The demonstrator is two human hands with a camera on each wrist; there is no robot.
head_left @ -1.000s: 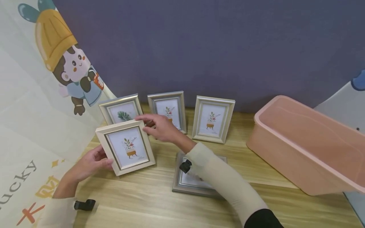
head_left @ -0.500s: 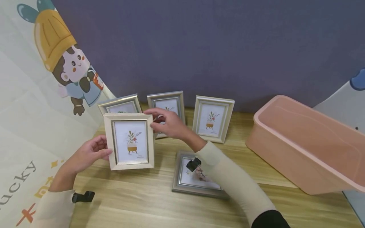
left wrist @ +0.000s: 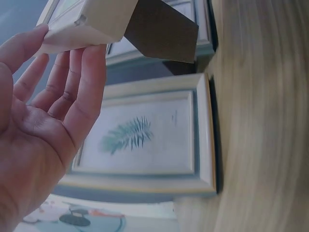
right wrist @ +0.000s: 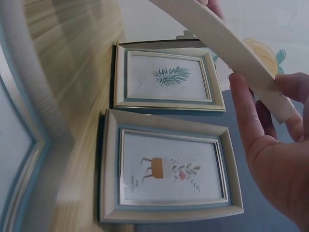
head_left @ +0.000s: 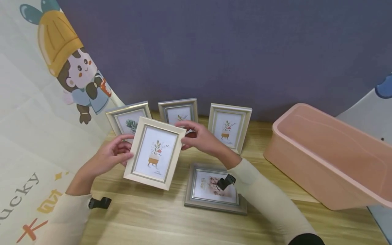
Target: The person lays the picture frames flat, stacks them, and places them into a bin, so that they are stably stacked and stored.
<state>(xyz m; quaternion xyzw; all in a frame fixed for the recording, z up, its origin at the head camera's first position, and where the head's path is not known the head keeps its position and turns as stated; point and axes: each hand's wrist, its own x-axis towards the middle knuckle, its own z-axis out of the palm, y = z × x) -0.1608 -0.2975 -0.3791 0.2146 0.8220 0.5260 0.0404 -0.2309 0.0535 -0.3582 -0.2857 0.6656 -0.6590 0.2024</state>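
Note:
Both hands hold a cream picture frame point(head_left: 155, 153) above the wooden table, tilted in the head view, its plant-pot print facing the camera. My left hand point(head_left: 107, 156) pinches its left edge between thumb and fingers. At the upper right edge, my right hand point(head_left: 203, 139) grips it the same way. In the left wrist view a dark stand leg point(left wrist: 164, 31) juts from the back of the held frame. Behind it stand a frame with a green leaf print point(head_left: 131, 125) and a silver-grey frame point(head_left: 178, 101), both partly covered in the head view.
Right of these stands a pale frame point(head_left: 230, 127) with a plant-pot print. A grey frame point(head_left: 214, 205) lies flat on the table point(head_left: 147, 217), partly under the right sleeve. A pink bin point(head_left: 294, 170) occupies the right side. A dark blue panel point(head_left: 229, 51) rises behind.
Both hands have moved right with the cream frame. It has swung from a leftward lean through upright to a rightward lean, uncovering the leaf print again.

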